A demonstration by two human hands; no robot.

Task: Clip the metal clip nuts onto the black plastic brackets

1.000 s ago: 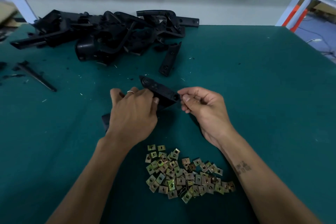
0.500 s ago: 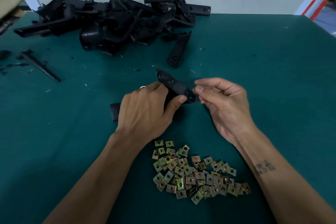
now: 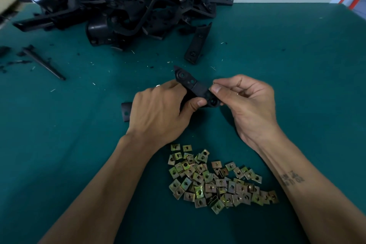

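Just above the heap of small square brass-coloured metal clip nuts [image 3: 216,180], the left hand [image 3: 158,114] grips a long black plastic bracket [image 3: 195,87]. The right hand [image 3: 247,103] pinches that bracket's near end. Beyond the heap lies a pile of black plastic brackets [image 3: 126,14] on the green table [image 3: 297,65].

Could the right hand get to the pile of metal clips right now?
Probably yes: the clips lie uncovered just below the right hand, but it pinches the bracket and must let go first.
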